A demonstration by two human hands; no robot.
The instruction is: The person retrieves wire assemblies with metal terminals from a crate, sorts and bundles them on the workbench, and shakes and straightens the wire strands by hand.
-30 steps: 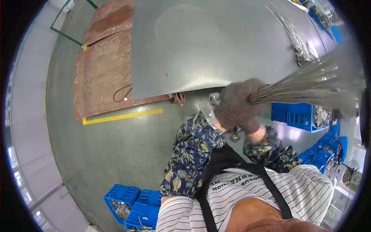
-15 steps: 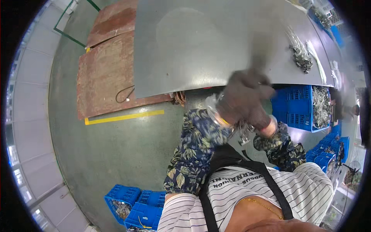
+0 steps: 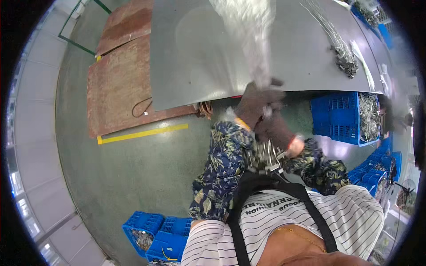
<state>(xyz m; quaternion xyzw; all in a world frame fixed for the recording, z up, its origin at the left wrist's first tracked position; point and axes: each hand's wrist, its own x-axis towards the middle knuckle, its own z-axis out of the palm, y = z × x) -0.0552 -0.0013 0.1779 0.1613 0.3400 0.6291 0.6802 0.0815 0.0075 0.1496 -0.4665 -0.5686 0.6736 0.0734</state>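
Bundle of thin metal strips fans out far ahead of the worker, above the surface, its shine smeared by blur; I can't tell whether the strips touch down. Two gloved hands hold it just off the near edge. The left hand sits farther out, fingers bent round the strips but not tightly balled, one poking out to the right. The right hand is nearer the body, its fingers mostly hidden yet seemingly closed on the same bundle. Gripping side by side probably keeps so many loose, springy strips together. The chunky heads hang at the near end, before the apron, leaving the long ends free over the flat area.

Off to the right, a second bunch lies with its heads nearest, likely for easy picking up. A blue crate full of metal pieces stands by the near edge there, seemingly within reach. Patterned sleeves cover both forearms, presumably against scratches.
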